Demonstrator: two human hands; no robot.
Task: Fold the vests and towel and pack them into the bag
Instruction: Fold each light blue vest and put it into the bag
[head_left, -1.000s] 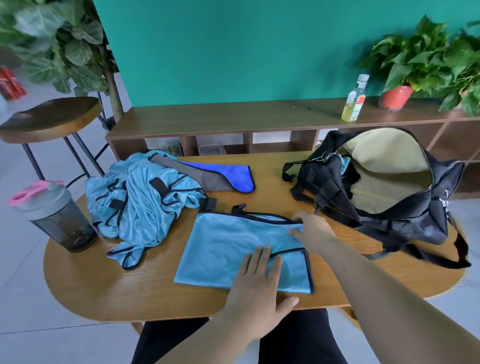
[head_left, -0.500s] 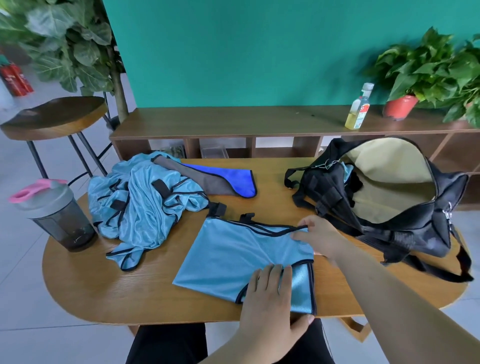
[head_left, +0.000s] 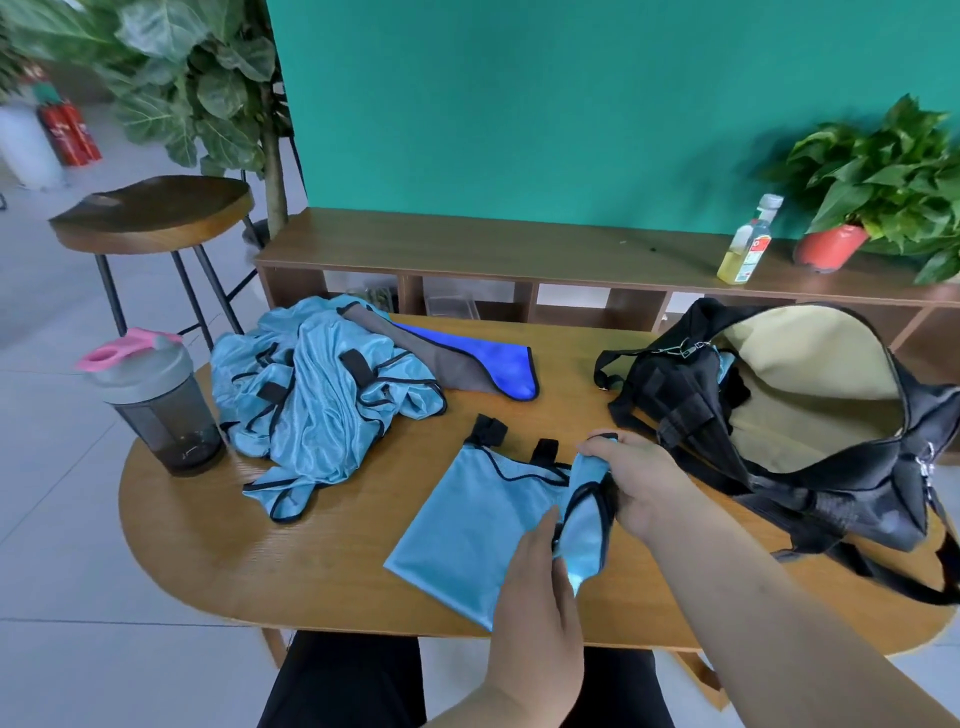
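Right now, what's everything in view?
folded vest: one, light blue, table front
vest pile: count unclear, light blue, table left
towel: one, blue-grey, table back
bag: one, black, open, table right
shaker bottle: one, pink-lidded, table left
table: one, wooden
stool: one, brown, back left
shelf: one, brown, behind table
small bottle: one, yellow, on shelf
potted plant: one, green, shelf right
left grip: one, gripping folded vest
right grip: one, gripping folded vest
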